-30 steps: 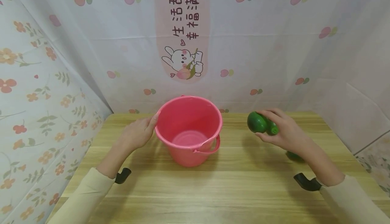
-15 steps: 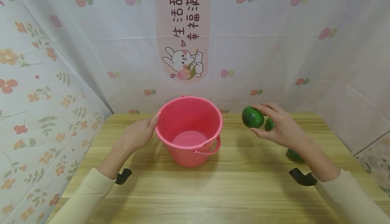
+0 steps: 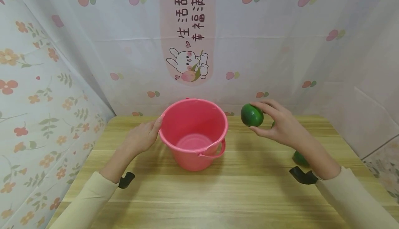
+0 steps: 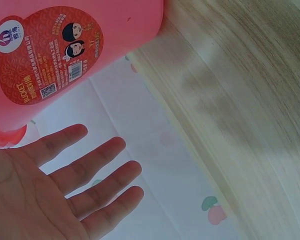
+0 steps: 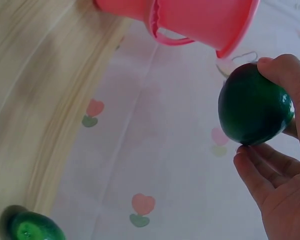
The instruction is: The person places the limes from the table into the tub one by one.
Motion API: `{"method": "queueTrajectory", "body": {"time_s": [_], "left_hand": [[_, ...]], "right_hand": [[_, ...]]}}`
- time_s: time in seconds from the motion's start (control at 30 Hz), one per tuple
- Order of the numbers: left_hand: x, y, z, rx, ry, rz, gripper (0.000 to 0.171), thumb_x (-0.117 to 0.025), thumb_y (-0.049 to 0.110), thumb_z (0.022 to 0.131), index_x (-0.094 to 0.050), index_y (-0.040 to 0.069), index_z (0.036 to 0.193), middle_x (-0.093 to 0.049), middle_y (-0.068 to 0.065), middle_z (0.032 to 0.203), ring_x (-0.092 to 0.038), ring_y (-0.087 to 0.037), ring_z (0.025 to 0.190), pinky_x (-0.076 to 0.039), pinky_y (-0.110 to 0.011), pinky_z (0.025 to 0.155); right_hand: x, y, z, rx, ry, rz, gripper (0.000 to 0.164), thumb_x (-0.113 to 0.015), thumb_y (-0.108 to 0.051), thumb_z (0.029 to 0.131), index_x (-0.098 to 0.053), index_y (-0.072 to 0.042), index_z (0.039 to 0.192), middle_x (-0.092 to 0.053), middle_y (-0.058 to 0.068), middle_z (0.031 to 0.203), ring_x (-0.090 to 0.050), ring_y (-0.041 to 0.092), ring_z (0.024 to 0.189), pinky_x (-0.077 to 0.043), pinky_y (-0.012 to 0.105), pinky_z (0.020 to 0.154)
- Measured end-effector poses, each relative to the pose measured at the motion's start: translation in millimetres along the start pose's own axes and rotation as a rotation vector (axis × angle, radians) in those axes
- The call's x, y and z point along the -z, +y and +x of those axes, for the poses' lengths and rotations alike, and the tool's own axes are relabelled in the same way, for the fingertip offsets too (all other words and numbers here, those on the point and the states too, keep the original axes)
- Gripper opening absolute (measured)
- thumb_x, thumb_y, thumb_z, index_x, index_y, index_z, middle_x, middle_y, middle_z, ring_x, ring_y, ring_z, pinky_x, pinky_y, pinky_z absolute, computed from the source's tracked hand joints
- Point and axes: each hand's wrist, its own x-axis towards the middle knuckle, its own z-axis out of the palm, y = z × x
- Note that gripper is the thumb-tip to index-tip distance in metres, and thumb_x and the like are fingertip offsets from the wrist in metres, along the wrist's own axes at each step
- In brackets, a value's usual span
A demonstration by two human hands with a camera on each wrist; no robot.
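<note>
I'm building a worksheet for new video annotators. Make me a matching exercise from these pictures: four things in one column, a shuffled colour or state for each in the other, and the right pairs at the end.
Column one:
1. bucket
2. left hand
3. right hand
4. table

Column two:
A. holding a green fruit in the air
B. wood-grained surface
C. touching the bucket
D. pink and standing upright

Right pairs: 1-D, 2-C, 3-A, 4-B
</note>
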Motion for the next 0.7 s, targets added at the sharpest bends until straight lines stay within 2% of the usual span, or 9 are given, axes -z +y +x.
{"method": "queueTrajectory", "body": {"time_s": [0.1, 0.4, 0.7], "left_hand": [[0.3, 0.5, 0.0, 0.006, -0.002, 0.000, 0.077, -0.013, 0.058, 0.108, -0.056, 0.006, 0.143, -0.060, -0.016, 0.135, -0.059, -0.040, 0.118, -0.046, -0.063, 0.089], [0.1, 0.8, -0.7, 0.014, -0.005, -0.002, 0.078, -0.012, 0.059, 0.107, -0.058, 0.006, 0.141, -0.061, -0.016, 0.134, -0.061, -0.039, 0.115, -0.047, -0.062, 0.086], [-0.1, 0.6, -0.4, 0.008, -0.007, -0.020, 0.078, -0.012, 0.059, 0.107, -0.057, 0.007, 0.142, -0.061, -0.015, 0.136, -0.059, -0.039, 0.118, -0.046, -0.063, 0.090]], "right_hand": [[-0.3, -3.2, 4.9, -0.002, -0.002, 0.011, 0.077, -0.093, -0.016, 0.069, -0.059, -0.006, 0.138, -0.057, 0.013, 0.127, -0.060, 0.026, 0.105, -0.055, 0.048, 0.081], [-1.3, -12.5, 17.0, 0.000, -0.006, 0.017, 0.076, -0.093, -0.014, 0.070, -0.059, -0.007, 0.138, -0.057, 0.015, 0.128, -0.061, 0.030, 0.105, -0.055, 0.054, 0.081], [-5.4, -19.5, 28.7, 0.037, -0.018, 0.046, 0.075, -0.093, -0.014, 0.072, -0.058, -0.007, 0.138, -0.058, 0.011, 0.126, -0.061, 0.025, 0.103, -0.055, 0.049, 0.081]]}}
